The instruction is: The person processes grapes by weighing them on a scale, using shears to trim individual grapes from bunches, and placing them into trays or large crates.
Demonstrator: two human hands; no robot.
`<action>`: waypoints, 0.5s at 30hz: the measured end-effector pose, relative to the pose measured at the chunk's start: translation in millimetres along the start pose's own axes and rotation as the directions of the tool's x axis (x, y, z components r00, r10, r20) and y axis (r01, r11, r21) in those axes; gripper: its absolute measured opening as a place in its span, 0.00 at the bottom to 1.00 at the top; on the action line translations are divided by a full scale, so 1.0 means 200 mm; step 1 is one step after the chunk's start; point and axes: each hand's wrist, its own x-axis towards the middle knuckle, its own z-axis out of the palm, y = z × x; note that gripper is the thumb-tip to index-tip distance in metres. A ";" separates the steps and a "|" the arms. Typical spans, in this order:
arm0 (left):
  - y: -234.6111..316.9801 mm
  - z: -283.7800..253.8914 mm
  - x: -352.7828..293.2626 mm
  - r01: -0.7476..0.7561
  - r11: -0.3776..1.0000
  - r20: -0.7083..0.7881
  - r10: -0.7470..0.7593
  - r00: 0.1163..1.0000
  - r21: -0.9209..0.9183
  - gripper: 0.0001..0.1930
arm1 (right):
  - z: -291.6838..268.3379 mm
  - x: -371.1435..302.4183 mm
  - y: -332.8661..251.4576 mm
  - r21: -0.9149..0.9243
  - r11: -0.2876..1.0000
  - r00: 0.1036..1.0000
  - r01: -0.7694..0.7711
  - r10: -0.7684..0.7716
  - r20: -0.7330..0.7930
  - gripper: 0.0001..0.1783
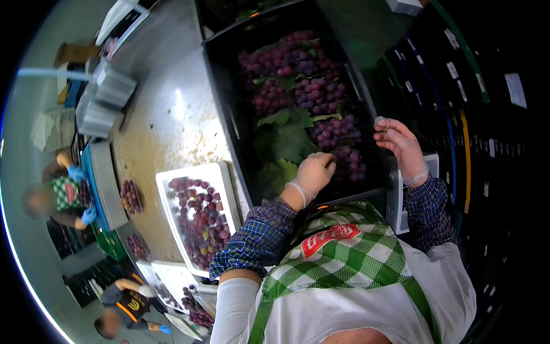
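Observation:
My left hand [315, 174], in a clear glove, reaches into the near part of a black crate [232, 129]. Its fingers curl together beside a bunch of purple-red grapes [350, 163]; what they grip, if anything, is hidden. Green grape leaves [292, 140] lie to its left, over part of the fruit. My right hand [404, 149], also gloved, is raised by the crate's right wall. Its fingers are bent and drawn together, with a small pale, see-through bit at the tips that I cannot make out. More grape bunches [295, 60] fill the far part of the crate.
A white tray [162, 198] of loose-looking grapes stands left of the crate on a wet metal table [189, 135]. Clear plastic containers [106, 97] are stacked at the far left. Two co-workers [66, 192] are on the left. Dark stacked crates [447, 126] stand at the right.

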 end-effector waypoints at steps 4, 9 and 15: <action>0.09 0.01 0.18 -0.102 0.992 0.107 0.093 0.990 0.079 0.11 | -0.12 -0.08 -0.02 0.071 0.994 0.992 0.082 -0.074 -0.107 0.14; 0.18 0.08 0.42 -0.453 0.855 0.520 0.274 0.809 0.253 0.13 | -0.35 -0.26 0.10 0.141 0.981 0.951 0.131 -0.085 -0.297 0.15; 0.14 0.34 0.57 -0.717 0.630 0.760 0.298 0.578 0.298 0.20 | -0.50 -0.51 0.20 0.207 0.966 0.879 0.154 -0.038 -0.476 0.13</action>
